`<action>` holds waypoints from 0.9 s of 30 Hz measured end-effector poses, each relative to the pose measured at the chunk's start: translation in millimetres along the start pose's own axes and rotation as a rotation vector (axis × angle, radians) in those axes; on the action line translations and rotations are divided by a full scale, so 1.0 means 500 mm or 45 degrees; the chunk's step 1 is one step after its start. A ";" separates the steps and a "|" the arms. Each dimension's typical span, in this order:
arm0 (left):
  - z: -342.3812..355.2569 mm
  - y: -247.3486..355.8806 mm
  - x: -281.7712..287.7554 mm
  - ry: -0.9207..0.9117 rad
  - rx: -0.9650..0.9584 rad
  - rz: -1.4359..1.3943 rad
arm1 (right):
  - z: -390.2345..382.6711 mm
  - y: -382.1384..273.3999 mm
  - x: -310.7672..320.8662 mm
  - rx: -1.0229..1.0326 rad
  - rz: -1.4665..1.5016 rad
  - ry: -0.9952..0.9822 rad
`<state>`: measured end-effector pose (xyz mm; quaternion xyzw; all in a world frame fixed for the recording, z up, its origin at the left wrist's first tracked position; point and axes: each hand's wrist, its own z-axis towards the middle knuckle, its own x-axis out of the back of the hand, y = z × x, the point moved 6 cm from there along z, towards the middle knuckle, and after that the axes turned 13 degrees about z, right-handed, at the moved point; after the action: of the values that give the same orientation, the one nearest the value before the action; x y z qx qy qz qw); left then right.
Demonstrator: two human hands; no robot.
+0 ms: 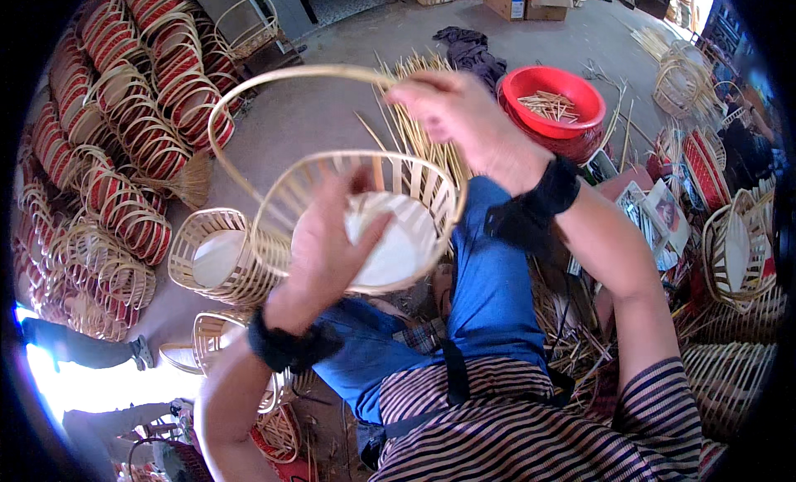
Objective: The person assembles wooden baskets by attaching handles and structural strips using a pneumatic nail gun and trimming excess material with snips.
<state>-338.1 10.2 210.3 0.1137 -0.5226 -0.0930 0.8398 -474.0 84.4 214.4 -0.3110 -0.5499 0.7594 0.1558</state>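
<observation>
A small round basket (pixel 414 179) of pale woven strips with a white base sits tilted over my lap. My left hand (pixel 327 246) grips its near rim, fingers reaching inside onto the white base. A long pale cane strip (pixel 249 84) arches up from the basket's left side as a handle hoop. My right hand (pixel 460 109) pinches the strip's free end above the far rim. Both wrists wear black bands.
A second unfinished pale basket (pixel 215 258) stands on the concrete floor to the left. Stacked red-and-natural baskets (pixel 124 150) fill the left side. A red bowl of sticks (pixel 555 105) lies ahead right, loose cane strips (pixel 419 130) beside it, and more baskets (pixel 734 250) at right.
</observation>
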 end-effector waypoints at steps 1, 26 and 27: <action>-0.032 -0.009 -0.049 -0.129 0.063 -0.086 | -0.014 0.023 -0.035 -0.120 0.141 -0.110; -0.260 -0.130 -0.008 -0.632 1.186 -0.806 | -0.303 0.435 0.482 -0.527 -0.853 0.702; -0.266 -0.126 0.004 -0.599 1.215 -0.765 | -0.327 0.453 0.480 -0.594 -0.890 0.695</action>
<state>-219.9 -38.3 137.1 0.5963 -0.6232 -0.1039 0.4953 -526.9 265.4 -102.0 -0.3222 -0.7155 0.4094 0.4655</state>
